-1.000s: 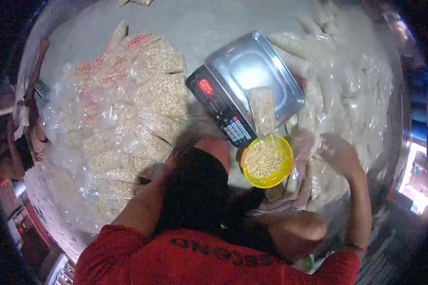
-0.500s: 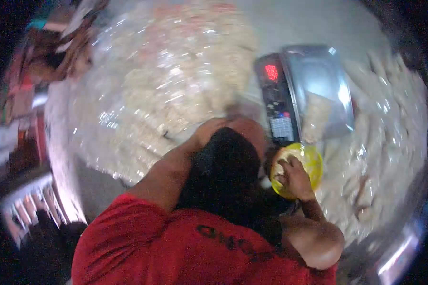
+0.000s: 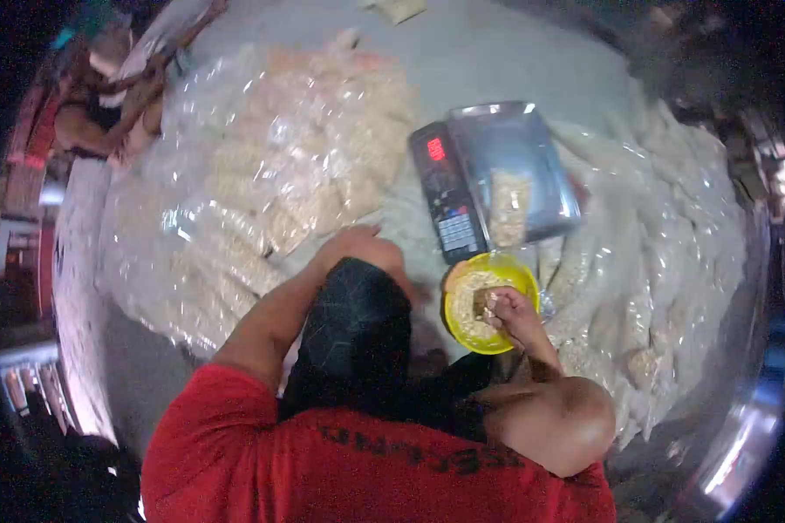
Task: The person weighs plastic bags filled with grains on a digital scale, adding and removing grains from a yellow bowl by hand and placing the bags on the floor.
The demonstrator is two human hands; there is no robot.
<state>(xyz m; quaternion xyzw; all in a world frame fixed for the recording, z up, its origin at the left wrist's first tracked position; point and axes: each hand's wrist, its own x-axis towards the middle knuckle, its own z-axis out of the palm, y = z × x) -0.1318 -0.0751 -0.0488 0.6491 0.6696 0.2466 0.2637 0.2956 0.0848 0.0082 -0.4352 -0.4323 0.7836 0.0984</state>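
My right hand (image 3: 513,315) is over a yellow bowl (image 3: 529,277), fingers curled together around a few small pale food pieces. More of these pale pieces (image 3: 464,305) fill the bowl's left side. My left hand (image 3: 344,241) lies against the front of my bent knee, apparently flat and holding nothing; some of its fingers are hidden. Just beyond the bowl stands a digital scale (image 3: 515,144) with a lit red display. On the near edge of its metal pan rests a clear packet (image 3: 508,207) of pale pieces.
Many filled clear packets (image 3: 323,148) are heaped at the left, and more packets (image 3: 663,227) cover the floor at the right. Another person (image 3: 105,122) sits at the far left. One small packet (image 3: 399,9) lies at the top edge.
My view has shifted, so the scale and bowl appear farther left. My right hand has drawn its fingers together over the bowl. The left hand stays at my knee.
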